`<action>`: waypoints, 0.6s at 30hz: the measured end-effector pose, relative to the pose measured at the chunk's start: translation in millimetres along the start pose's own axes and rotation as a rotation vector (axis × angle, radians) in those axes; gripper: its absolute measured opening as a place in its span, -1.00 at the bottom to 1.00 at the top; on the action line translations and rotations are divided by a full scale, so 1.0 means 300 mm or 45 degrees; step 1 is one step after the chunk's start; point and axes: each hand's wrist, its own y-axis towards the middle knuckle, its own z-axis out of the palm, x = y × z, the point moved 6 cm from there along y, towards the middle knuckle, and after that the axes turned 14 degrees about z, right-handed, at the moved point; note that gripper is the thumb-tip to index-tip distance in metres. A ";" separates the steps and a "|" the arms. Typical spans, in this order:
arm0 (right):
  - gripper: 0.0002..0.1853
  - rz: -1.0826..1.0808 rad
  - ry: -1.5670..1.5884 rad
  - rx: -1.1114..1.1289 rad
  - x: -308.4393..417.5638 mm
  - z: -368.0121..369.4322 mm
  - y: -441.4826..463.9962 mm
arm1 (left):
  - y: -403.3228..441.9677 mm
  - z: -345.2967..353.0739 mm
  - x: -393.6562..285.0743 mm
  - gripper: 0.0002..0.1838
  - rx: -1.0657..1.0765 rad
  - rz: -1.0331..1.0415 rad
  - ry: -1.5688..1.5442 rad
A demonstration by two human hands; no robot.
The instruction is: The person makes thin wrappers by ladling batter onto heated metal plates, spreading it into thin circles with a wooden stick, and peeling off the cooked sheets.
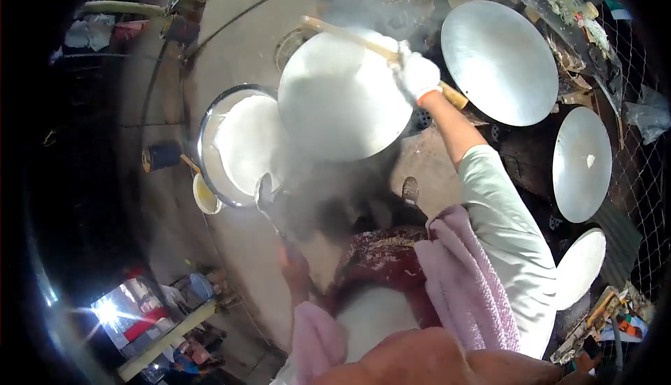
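My right hand (417, 75), in a white glove with an orange cuff, is closed round a long wooden stick (349, 35) that lies across the upper part of a round, steaming metal griddle (342, 98). Low at the centre left, my left hand (293, 267) is wrapped round the handle of a metal ladle (264, 191). The ladle's bowl is at the near right edge of a large metal basin (206, 149) holding white batter (248, 140). Steam blurs the griddle's lower side and the floor below it.
Two more round griddles (500, 63) (582, 165) stand at the right, with a white disc (581, 268) nearer me. A small bowl (207, 194) with yellow liquid sits beside the basin. Wire fencing (632, 126) runs along the right.
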 end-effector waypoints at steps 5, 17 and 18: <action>-0.34 -0.247 0.705 0.336 0.087 -0.153 -0.373 | 0.040 0.000 0.010 -0.79 0.052 0.250 0.175; -0.46 0.514 1.262 0.553 -0.324 0.000 -0.627 | 0.126 0.147 -0.116 -0.39 0.305 0.272 0.766; -0.46 0.478 1.181 0.422 -0.352 -0.043 -0.590 | 0.111 0.153 -0.143 -0.40 0.238 0.100 0.595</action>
